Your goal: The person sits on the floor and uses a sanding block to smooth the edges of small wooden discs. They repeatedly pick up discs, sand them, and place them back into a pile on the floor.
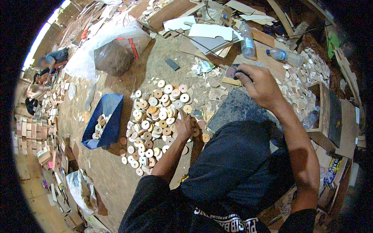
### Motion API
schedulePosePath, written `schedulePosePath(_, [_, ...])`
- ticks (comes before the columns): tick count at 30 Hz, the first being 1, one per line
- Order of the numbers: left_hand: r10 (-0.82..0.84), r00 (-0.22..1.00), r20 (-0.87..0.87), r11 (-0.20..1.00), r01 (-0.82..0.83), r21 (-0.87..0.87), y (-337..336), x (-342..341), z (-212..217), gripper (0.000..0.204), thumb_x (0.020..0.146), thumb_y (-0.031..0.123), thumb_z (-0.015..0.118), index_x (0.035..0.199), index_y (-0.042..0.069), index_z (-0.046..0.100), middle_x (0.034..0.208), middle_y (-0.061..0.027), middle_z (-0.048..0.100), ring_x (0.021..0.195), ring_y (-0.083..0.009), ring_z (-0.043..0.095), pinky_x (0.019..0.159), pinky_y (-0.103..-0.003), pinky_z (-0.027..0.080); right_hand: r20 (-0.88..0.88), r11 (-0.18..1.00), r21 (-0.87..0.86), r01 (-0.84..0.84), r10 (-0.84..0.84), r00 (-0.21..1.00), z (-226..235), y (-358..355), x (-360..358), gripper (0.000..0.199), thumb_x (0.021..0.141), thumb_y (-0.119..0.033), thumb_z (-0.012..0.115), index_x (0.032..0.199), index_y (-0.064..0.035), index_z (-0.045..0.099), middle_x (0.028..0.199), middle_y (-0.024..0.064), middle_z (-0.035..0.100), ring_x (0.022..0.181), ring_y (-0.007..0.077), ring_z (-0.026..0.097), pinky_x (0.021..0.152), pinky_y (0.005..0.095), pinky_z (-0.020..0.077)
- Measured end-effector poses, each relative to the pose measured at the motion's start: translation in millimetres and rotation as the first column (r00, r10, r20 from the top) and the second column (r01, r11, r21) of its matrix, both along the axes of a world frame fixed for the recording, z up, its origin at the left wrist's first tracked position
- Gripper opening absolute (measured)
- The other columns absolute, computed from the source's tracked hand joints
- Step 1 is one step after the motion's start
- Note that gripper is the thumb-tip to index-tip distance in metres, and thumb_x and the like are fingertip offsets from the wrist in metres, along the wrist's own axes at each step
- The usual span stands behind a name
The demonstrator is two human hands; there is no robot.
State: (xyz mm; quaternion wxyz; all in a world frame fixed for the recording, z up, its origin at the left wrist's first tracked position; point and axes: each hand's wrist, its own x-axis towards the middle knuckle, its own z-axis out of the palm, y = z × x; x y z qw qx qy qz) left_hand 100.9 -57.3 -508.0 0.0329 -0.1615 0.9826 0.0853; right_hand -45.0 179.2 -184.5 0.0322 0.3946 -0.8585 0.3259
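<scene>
A heap of small round wooden discs with centre holes [155,120] lies on the ground in front of me. At its right side my left hand [185,127] reaches in, fingers bent around a pale wooden disc [180,114] seen edge-on. My right hand [258,84] is raised farther off, above a dark grey block [237,110]. Its fingers are closed in a pinch, but what they hold is too small to make out. Just by those fingertips shows a dark, reddish round piece [231,72], with a flat wooden strip [231,81] below.
Left of the heap stands a blue open container [89,134] with some discs inside. A large white sack [83,64] is beyond it. Plastic bottles [247,42] and board offcuts [211,33] lie far ahead; wood scraps [303,77] cover the right. Two people work far left.
</scene>
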Motion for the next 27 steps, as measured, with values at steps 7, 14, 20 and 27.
schedulePosePath(7, [-0.013, 0.997, -0.078, 0.993, 0.023, 0.120, -10, -5, -7, 0.033, 0.081, 0.028, 0.063, 0.111, 0.016, 0.058, 0.145, -0.0214, 0.030, 0.073, -0.0375, 0.065, 0.055, -0.045, 0.055, -0.011, 1.000, -0.003, 0.001, -0.001, 1.000, -2, 3, -3, 0.021, 0.089, -0.023, 0.055, 0.098, -0.0044, 0.062, 0.082, 0.0209, 0.063, 0.077, 0.0398, 0.062, 0.067, 0.0479, 0.0476])
schedulePosePath(14, [-0.170, 0.985, 0.007, 0.983, 0.170, -0.063, -17, -5, -10, 0.031, 0.083, 0.021, 0.059, 0.114, 0.015, 0.056, 0.146, -0.0290, 0.024, 0.073, -0.0361, 0.066, 0.053, -0.043, 0.055, -0.022, 1.000, 0.002, -0.004, 0.004, 1.000, -3, 2, -3, 0.022, 0.089, -0.023, 0.055, 0.099, -0.0045, 0.061, 0.083, 0.0205, 0.063, 0.078, 0.0397, 0.062, 0.067, 0.0489, 0.0474])
schedulePosePath(20, [-0.201, 0.979, -0.014, 0.974, 0.202, 0.106, -29, -15, -14, 0.033, 0.082, 0.023, 0.061, 0.111, 0.008, 0.057, 0.138, -0.0392, 0.028, 0.070, -0.0387, 0.066, 0.059, -0.044, 0.056, -0.047, 1.000, 0.028, -0.014, 0.015, 0.999, 0, 3, -2, 0.023, 0.089, -0.024, 0.055, 0.099, -0.0044, 0.061, 0.086, 0.0193, 0.064, 0.080, 0.0391, 0.062, 0.069, 0.0485, 0.0483])
schedulePosePath(27, [-0.139, 0.988, 0.070, 0.990, 0.136, 0.038, -21, -22, -22, 0.048, 0.078, 0.029, 0.067, 0.116, 0.004, 0.052, 0.142, -0.0353, 0.024, 0.071, -0.0397, 0.065, 0.056, -0.043, 0.055, -0.008, 0.999, 0.016, -0.032, 0.032, 0.999, -1, -1, 0, 0.018, 0.089, -0.016, 0.055, 0.094, -0.0002, 0.061, 0.081, 0.0208, 0.061, 0.078, 0.0387, 0.060, 0.069, 0.0439, 0.0458])
